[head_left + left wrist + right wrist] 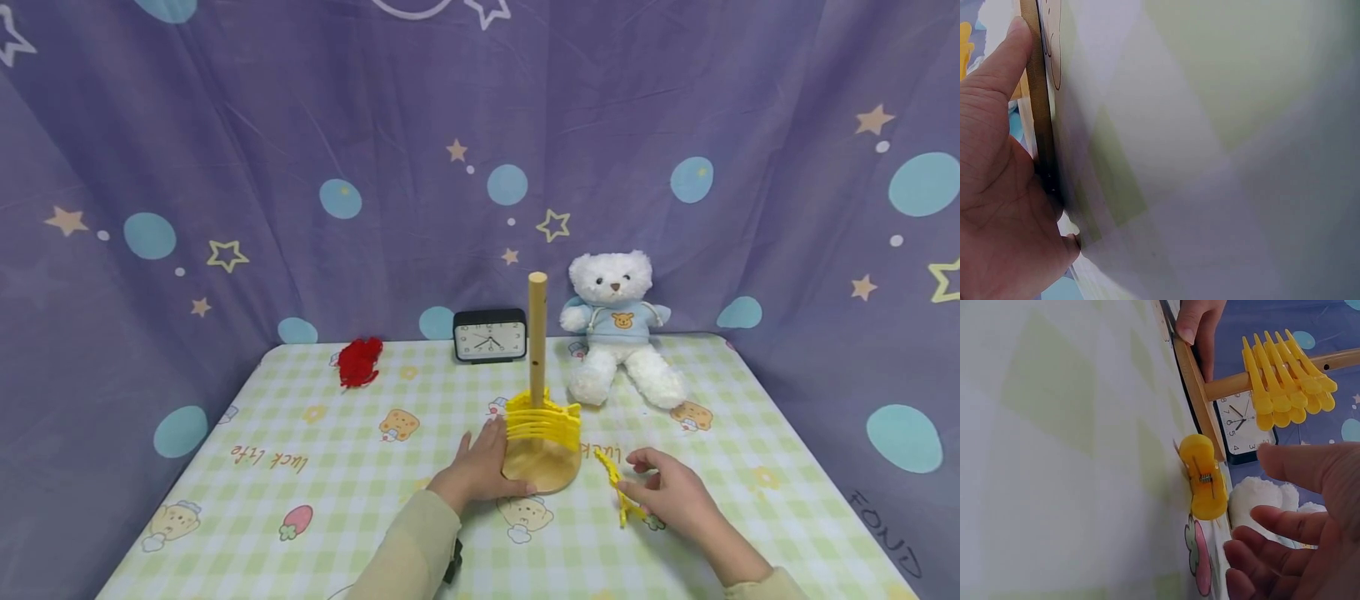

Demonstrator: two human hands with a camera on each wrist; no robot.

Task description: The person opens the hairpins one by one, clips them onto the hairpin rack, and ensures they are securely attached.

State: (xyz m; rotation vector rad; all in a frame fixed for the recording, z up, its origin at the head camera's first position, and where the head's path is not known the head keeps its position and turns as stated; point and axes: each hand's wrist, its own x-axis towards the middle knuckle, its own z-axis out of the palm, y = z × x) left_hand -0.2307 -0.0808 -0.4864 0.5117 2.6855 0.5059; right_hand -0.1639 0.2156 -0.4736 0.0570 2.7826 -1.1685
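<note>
A wooden stand (537,333) with a round base rises upright from the tablecloth. Several yellow hair clips (543,425) sit round its post, close above the base. My left hand (480,471) holds the base's left edge, its thumb along the front; the left wrist view shows the thumb (1004,62) against the wooden rim. Right of the stand, another yellow hair clip (1204,478) lies on the cloth, its spring showing. My right hand (671,492) hovers beside this clip with fingers loosely bent; a gap between fingers and clip shows in the right wrist view.
Behind the stand is a black-framed clock (490,336). To its right a white teddy bear (621,329) in a blue top sits near the table's back edge. A red bundle (360,362) lies at the back left. A purple curtain (420,100) hangs behind the table.
</note>
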